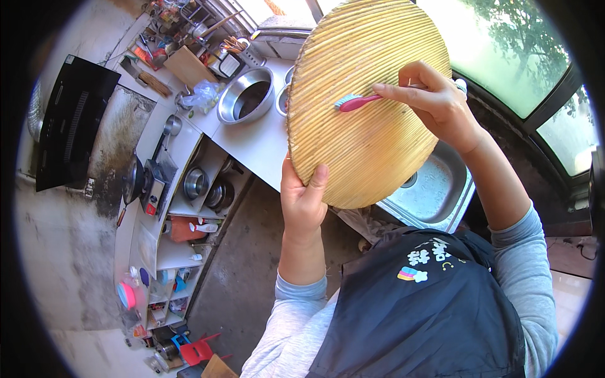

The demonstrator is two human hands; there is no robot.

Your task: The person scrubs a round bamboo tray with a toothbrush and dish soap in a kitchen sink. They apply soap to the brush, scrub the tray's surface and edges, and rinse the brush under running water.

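A round, ribbed board of straw-coloured stalks (364, 156) is held up, tilted, in front of me. My left hand (305, 198) grips its lower left edge, thumb on the near face and the fingers hidden behind. Between the thumb and fingers of my right hand (435, 99) is a small pink brush (357, 102) with pale bristles. Its bristled head lies at the middle of the board's face; whether the bristles press on the stalks I cannot tell. Beneath the board's lower right edge, part of a stainless steel sink (432, 189) shows.
A steel basin (248, 97) with dark contents stands on the white counter (250, 146), left of the board. Farther left are a plastic bag (202, 96), a wooden cutting board (189, 66) and a wok (133, 177) by the stove. Windows (515, 52) line the right side.
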